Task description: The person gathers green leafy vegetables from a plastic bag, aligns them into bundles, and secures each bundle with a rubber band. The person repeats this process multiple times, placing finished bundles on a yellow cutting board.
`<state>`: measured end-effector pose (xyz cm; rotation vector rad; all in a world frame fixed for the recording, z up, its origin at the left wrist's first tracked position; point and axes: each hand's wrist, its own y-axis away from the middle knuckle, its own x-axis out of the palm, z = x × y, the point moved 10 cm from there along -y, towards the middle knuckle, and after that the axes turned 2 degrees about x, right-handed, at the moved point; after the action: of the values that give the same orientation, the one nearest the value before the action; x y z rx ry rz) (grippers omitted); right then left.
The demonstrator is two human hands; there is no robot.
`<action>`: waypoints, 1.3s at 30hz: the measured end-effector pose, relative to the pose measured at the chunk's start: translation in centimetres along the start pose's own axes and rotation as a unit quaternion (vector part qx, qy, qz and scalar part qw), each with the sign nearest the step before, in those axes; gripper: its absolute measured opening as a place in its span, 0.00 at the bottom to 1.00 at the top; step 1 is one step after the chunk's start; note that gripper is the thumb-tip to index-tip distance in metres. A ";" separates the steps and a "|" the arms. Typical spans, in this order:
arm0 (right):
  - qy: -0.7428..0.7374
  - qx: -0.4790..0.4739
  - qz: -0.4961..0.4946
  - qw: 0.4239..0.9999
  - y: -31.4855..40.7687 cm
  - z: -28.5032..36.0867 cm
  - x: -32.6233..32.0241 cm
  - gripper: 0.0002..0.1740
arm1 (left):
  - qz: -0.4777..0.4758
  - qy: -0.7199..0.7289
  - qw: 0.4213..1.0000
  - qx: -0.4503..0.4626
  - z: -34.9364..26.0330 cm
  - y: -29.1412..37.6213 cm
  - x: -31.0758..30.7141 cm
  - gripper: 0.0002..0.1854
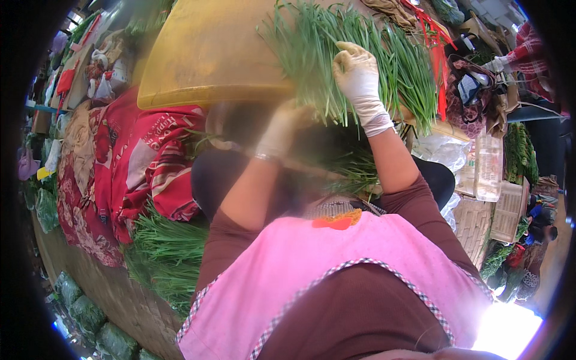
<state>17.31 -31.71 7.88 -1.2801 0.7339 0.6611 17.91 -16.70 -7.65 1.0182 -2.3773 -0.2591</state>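
Note:
Long green leafy stalks, probably garlic chives (405, 76), lie spread over the right part of a yellow board (211, 54), their pale ends towards me. My right hand (358, 74), in a whitish glove, rests over the stalks with its thumb and forefinger curled together; whether a stalk is between them cannot be told. My left hand (292, 117), gloved too, is blurred at the board's near edge, beside the pale stalk ends. Its fingers point right, and its hold is unclear.
Red printed cloth (135, 153) is heaped at the left, above more green stalks (171, 252). Red ribbons (438, 72) hang at the board's right. Plastic crates (488, 166) stand farther right. Bagged greens (114, 339) lie at lower left. Another person's patterned sleeve (528, 54) shows at upper right.

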 end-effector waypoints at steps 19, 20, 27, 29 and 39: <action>-0.028 -0.166 0.059 0.984 0.8 6.1 3.0 0.07 | -0.034 0.061 0.995 0.068 -1.4 0.4 -0.8 0.14; -0.024 -0.187 0.024 0.982 0.8 6.5 2.6 0.07 | -0.031 0.063 0.995 0.065 -1.4 0.3 -0.9 0.14; 0.071 -0.063 0.133 0.986 -0.3 3.1 6.2 0.12 | -0.075 0.056 0.993 0.071 -1.5 0.6 -2.2 0.16; 0.046 -0.038 0.128 0.990 -0.2 2.9 5.8 0.12 | -0.083 0.086 0.991 0.056 -0.9 0.4 -2.1 0.17; -0.243 0.057 0.167 0.954 4.6 4.0 2.7 0.07 | -0.012 -0.101 0.989 0.108 0.7 -2.1 -2.1 0.09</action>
<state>15.84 -26.89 3.49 -0.8396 0.5705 1.1443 19.99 -16.67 -9.79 1.1684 -2.6214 -0.1176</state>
